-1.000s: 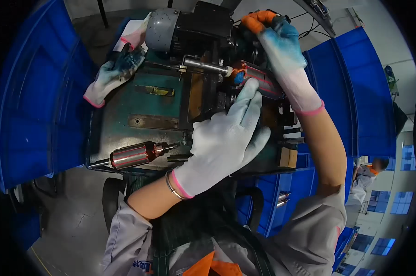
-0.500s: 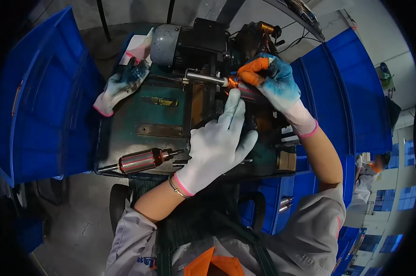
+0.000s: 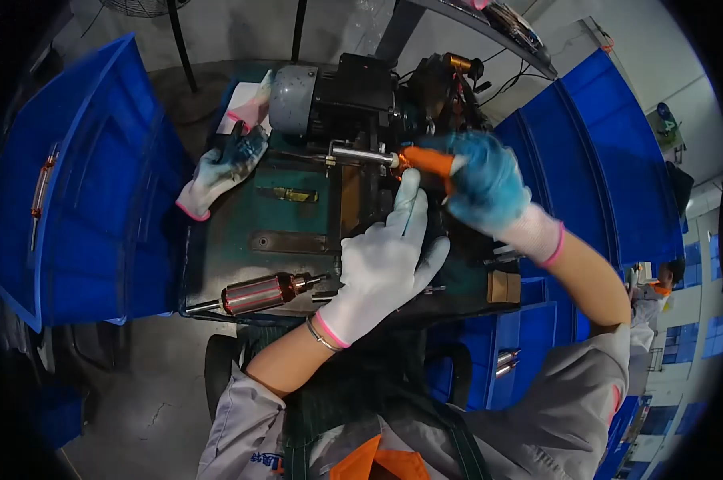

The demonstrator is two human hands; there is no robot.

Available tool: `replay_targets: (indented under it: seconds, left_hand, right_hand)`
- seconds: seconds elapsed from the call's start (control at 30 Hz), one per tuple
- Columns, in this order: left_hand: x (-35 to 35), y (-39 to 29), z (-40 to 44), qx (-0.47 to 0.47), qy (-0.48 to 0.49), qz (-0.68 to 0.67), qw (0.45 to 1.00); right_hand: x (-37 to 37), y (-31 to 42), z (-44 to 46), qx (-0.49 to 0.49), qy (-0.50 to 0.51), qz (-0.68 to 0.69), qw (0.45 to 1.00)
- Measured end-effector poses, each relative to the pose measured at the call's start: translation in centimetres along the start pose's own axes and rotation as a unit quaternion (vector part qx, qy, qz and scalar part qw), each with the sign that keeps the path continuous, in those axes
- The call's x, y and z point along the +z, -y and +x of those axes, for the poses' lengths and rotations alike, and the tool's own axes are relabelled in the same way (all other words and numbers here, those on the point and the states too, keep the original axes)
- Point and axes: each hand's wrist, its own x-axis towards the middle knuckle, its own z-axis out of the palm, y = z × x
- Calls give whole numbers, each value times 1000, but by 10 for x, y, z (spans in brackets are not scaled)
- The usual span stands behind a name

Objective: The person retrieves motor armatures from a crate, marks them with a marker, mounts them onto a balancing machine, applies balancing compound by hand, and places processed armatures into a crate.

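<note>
My left hand [image 3: 381, 268], in a white glove, lies with fingers stretched out. Its fingertips rest by the copper-coloured winding end [image 3: 404, 164] of an armature on the machine, whose body is largely hidden behind my hands. My right hand [image 3: 481, 180], in a blue-stained glove with orange-covered fingers, is smeared by motion. An orange finger points at the winding; whether it grips anything is unclear. A bright steel shaft [image 3: 361, 155] leads up to the winding from the left. Another armature [image 3: 253, 294] with red stripes lies on the bench left of my left hand.
A grey and black motor [image 3: 293, 100] stands at the back. A stained loose glove [image 3: 221, 176], a yellow cutter-like tool [image 3: 289, 194] and a metal bar [image 3: 289, 242] lie on the bench. Blue crates [image 3: 109, 192] flank both sides. A person [image 3: 649, 302] is far right.
My right hand has swung down, its orange finger now stretched leftward over the winding instead of curled. My left hand stays at the armature. The whole view has shifted slightly.
</note>
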Motion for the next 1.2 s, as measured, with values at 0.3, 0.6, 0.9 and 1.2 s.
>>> replay_targets:
  seconds: [0.3,0.6,0.9,1.2]
  left_hand:
    - [-4,0,-9,-22,42,-25,999]
    - [-17,-5,-12,-32,28,-3,999]
    - [-61,-5,-13,-302,-49,-742,597]
    - [-43,-22,-48,-208,239,-610,726]
  right_hand:
    - [12,8,36,246,62,348,902]
    - [28,7,46,319,-18,411,853]
    - [2,58,1,114,-58,324,937]
    - [47,107,-92,18,-67,584,809]
